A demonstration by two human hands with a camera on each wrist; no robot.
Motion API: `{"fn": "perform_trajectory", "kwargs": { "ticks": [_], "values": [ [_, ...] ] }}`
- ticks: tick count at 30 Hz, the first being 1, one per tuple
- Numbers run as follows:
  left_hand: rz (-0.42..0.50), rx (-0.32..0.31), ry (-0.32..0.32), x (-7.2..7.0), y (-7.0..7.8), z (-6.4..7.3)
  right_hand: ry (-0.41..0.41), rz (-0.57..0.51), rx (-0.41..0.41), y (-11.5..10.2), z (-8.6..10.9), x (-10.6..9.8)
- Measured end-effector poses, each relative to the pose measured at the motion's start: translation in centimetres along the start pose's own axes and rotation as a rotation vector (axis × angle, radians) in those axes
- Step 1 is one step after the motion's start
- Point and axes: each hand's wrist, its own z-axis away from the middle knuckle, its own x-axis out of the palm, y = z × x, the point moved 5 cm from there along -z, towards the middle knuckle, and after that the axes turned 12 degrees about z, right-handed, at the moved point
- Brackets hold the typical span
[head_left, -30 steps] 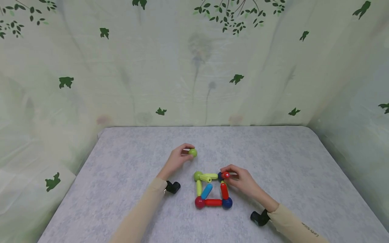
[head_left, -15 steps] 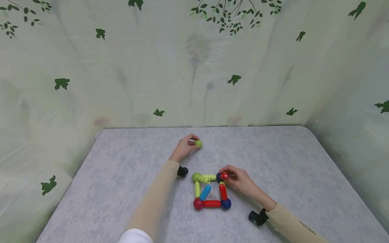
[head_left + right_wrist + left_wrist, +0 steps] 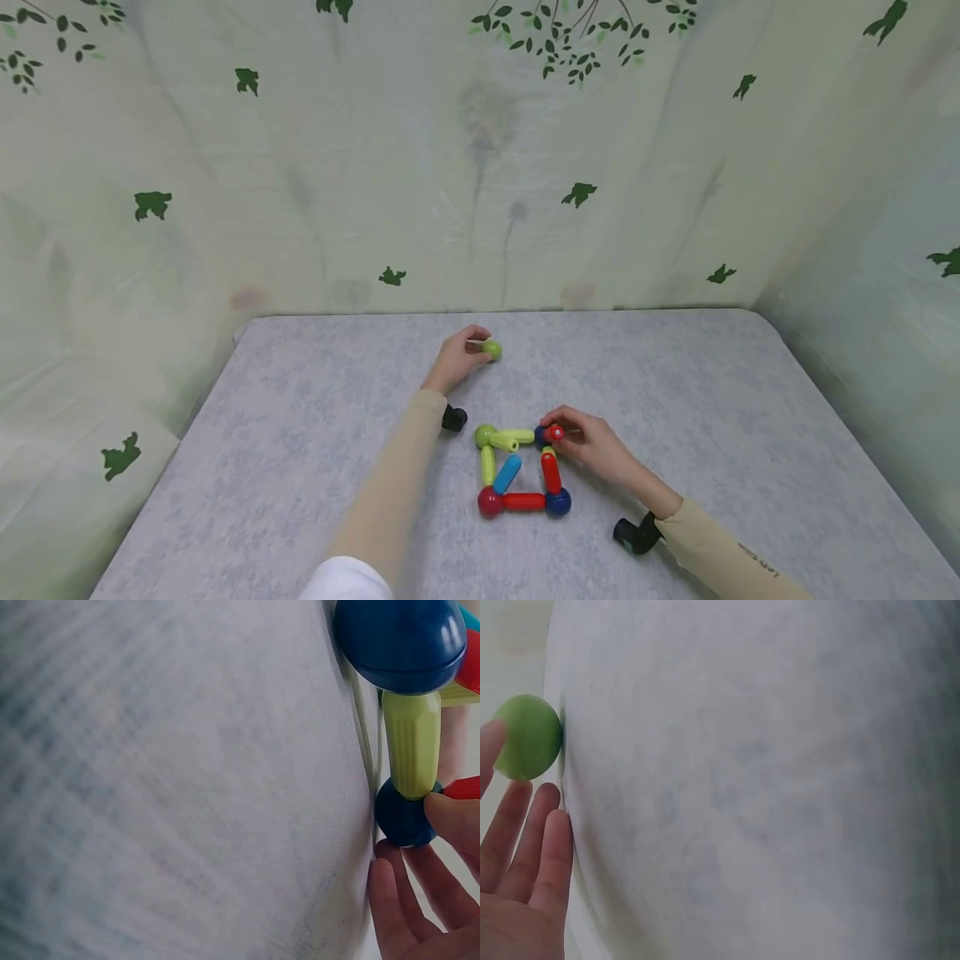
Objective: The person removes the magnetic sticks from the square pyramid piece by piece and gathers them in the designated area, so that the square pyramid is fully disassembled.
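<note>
My left hand (image 3: 457,358) holds a green ball (image 3: 492,350) near the far side of the table. In the left wrist view thumb and fingertips touch this ball (image 3: 529,737), which is at the table surface. My right hand (image 3: 596,442) pinches the dark blue ball (image 3: 405,814) at the far right corner of a magnetic ball-and-rod frame. A red rod (image 3: 553,432) rises from that ball. The frame's other corners are a green ball (image 3: 485,436), a red ball (image 3: 491,502) and a second dark blue ball (image 3: 558,502). Yellow-green rods (image 3: 489,467) and red rods (image 3: 524,502) join them.
A light blue rod (image 3: 507,473) sticks up at a slant from the red corner ball. Grey mottled cloth covers the table (image 3: 300,467). Behind it hangs a pale curtain (image 3: 420,183) with leaf prints. Both wrists wear black cameras.
My left hand has moved away from me and slightly right with the green ball, slowing in the last half second. The right hand and the frame have stayed in place.
</note>
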Motion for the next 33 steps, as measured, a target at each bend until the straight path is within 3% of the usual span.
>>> {"fn": "perform_trajectory", "kwargs": {
  "ticks": [6,10,16,22,27,33],
  "values": [
    [0.051,0.048,0.011,-1.1,0.5,1.4,-0.003,0.013,-0.001,0.0,0.0,0.0],
    [0.090,0.090,-0.033,-1.7,1.1,3.1,-0.004,0.011,0.002,0.0,0.0,0.0],
    [0.180,0.097,-0.221,-1.5,1.5,6.2,-0.020,-0.004,0.011,0.0,-0.1,0.1],
    [0.255,0.102,-0.441,-0.2,2.3,9.4,-0.021,-0.003,0.016,0.1,-0.2,0.0],
    [0.260,0.113,-0.514,1.0,2.6,11.0,-0.022,-0.007,0.023,0.2,-0.2,0.1],
    [0.157,0.136,-0.532,2.3,2.5,11.7,-0.026,-0.009,0.026,0.2,-0.2,0.1]
  ]
}}
